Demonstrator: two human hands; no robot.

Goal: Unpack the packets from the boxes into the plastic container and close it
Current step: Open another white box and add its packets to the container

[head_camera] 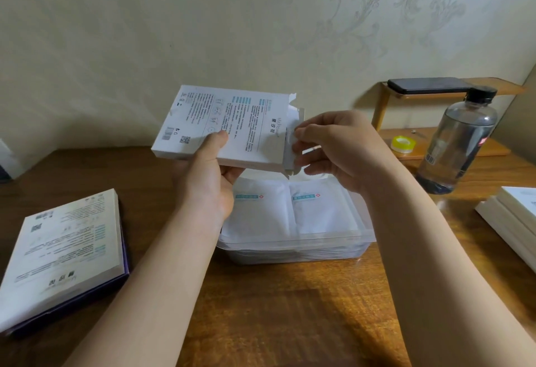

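1. Forearms enter from the bottom edge. The left hand (208,181) grips the held box (229,126), thumb on its printed face and fingers underneath, in the air above the plastic container (293,243).
2. The right hand (339,149) is at the box's torn-open end. Thumb and fingertips pinch the protruding packets (293,146).
3. The container sits on the table (275,308) directly below both hands, uncovered. Stored packets (290,210) lie flat inside, two side by side on top. Lid not identified.
4. Handling (judgement): the packets look thin, light, floppy and probably slick. Pinch the bundle at its exposed edge and draw straight out along the box. The thin card may crush, so hold it lightly.
5. A second box (61,253) lies flat outboard of the left hand. Stacked boxes (510,221) sit outboard of the right forearm, and a bottle (455,146) stands beyond the right hand.
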